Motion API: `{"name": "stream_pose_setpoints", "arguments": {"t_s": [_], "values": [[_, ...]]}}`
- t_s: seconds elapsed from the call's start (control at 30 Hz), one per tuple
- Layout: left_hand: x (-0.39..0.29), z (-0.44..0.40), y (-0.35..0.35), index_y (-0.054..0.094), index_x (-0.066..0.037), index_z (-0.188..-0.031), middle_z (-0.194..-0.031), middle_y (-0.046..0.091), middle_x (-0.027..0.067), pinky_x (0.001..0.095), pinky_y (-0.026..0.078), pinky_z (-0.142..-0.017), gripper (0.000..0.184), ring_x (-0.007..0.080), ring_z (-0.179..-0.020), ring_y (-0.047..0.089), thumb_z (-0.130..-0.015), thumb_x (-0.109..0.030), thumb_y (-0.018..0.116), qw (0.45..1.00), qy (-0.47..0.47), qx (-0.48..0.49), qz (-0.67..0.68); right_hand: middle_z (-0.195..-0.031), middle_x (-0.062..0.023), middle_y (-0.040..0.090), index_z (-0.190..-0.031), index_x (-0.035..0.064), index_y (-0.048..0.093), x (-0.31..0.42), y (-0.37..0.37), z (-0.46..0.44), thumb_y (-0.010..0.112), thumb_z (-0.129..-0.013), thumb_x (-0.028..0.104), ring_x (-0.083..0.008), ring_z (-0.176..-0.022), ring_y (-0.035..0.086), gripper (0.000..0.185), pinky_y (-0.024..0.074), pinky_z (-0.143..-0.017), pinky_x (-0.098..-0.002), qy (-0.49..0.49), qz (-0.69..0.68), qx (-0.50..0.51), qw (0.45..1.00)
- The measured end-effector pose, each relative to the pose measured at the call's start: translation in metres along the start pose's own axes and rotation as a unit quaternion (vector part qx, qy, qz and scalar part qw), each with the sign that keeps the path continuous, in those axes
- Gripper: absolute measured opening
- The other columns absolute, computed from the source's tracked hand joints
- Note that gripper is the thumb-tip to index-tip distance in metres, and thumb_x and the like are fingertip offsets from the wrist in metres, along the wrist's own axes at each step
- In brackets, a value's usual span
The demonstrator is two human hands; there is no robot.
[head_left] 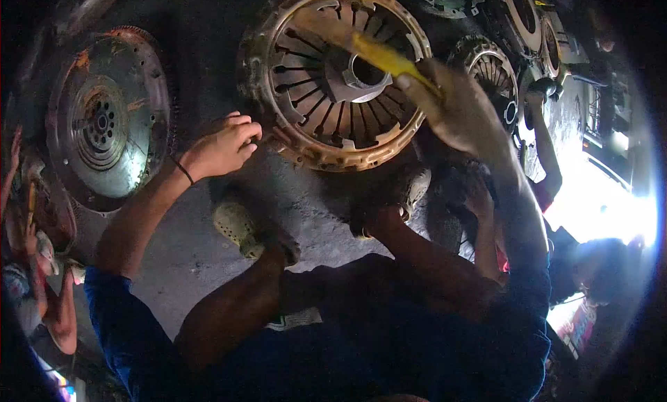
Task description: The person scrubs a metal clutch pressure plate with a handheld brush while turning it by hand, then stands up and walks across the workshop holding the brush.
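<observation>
A large round metal clutch cover [399, 141] with radial fingers and a rusty rim lies in front of me. My right hand [455, 114] is closed round the yellow handle of a brush-like tool [385, 55], blurred by motion, over the upper right of the cover. The tool's brownish far end lies over the upper left of the radial fingers. At the cover's left rim, my left hand [226, 146] has its fingers curled together; whether it pinches anything is too small to tell. A dark band circles my left wrist.
A big toothed disc [108, 121] stands at the left. Smaller clutch parts [490, 76] lie at the upper right. My feet in clogs [236, 225] are just below the cover. Other people are at the left edge and right side, one arm [545, 145] reaching towards parts.
</observation>
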State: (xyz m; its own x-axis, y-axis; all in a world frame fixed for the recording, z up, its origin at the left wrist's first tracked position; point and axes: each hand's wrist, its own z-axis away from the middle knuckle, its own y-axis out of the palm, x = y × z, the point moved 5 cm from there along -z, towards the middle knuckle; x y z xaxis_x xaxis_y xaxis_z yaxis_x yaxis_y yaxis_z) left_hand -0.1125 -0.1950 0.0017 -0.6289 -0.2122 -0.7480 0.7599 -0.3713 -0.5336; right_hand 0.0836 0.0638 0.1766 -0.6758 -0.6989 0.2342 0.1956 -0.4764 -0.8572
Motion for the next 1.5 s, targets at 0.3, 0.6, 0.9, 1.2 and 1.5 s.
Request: {"name": "stream_pose_setpoints", "arguments": {"t_s": [0.3,0.6,0.9,1.2,1.5], "values": [[-0.003,0.019,0.009,0.063,-0.004,-0.106,-0.1,0.06,0.0114,0.0462,0.05,-0.091,0.013,0.0311,-0.101,0.059,-0.096,-0.011,0.067,0.999,-0.033,0.026,-0.018,-0.096,-0.0193,0.075,-0.139,0.0063,0.059,-0.163,0.0,-0.052,0.055,-0.104,0.057,-0.033,-0.09,0.076,0.062,0.0578,-0.079,-0.0483,0.054,0.115,-0.087,0.988],[0.002,0.03,0.013,0.064,-0.004,-0.109,-0.1,0.061,0.0099,0.0451,0.05,-0.092,0.014,0.0285,-0.1,0.061,-0.098,-0.012,0.067,0.997,-0.079,0.023,0.001,-0.098,-0.0246,0.072,-0.126,-0.0002,0.066,-0.191,0.016,-0.117,0.049,-0.11,0.047,-0.0365,-0.088,0.07,0.053,0.0543,-0.079,-0.045,-0.01,-0.002,-0.058,0.998],[0.009,0.024,-0.002,0.065,-0.003,-0.11,-0.103,0.061,0.0103,0.0439,0.051,-0.093,0.016,0.0272,-0.101,0.063,-0.098,-0.013,0.068,0.996,-0.091,0.016,0.017,-0.091,-0.0207,0.074,-0.119,0.0056,0.074,-0.24,-0.004,-0.155,0.038,-0.105,0.068,-0.0338,-0.086,0.074,0.073,0.0591,-0.084,-0.0502,0.023,0.17,0.008,0.985],[0.011,0.012,0.01,0.063,-0.004,-0.11,-0.105,0.06,0.0113,0.0455,0.051,-0.093,0.015,0.0288,-0.1,0.063,-0.098,-0.011,0.067,0.998,-0.051,0.04,0.005,-0.102,-0.0181,0.075,-0.127,0.0124,0.072,-0.23,0.04,-0.211,0.035,-0.112,0.051,-0.0291,-0.093,0.075,0.055,0.06,-0.083,-0.0458,-0.173,0.299,-0.1,0.933],[0.013,0.018,0.01,0.066,-0.004,-0.112,-0.103,0.063,0.0109,0.0457,0.052,-0.09,0.016,0.0291,-0.102,0.063,-0.098,-0.012,0.068,0.996,-0.068,0.05,-0.004,-0.092,-0.0175,0.073,-0.128,0.0112,0.071,-0.169,0.01,-0.205,0.037,-0.111,0.055,-0.0304,-0.082,0.074,0.058,0.0618,-0.08,-0.0454,0.014,0.381,0.025,0.924]]}}
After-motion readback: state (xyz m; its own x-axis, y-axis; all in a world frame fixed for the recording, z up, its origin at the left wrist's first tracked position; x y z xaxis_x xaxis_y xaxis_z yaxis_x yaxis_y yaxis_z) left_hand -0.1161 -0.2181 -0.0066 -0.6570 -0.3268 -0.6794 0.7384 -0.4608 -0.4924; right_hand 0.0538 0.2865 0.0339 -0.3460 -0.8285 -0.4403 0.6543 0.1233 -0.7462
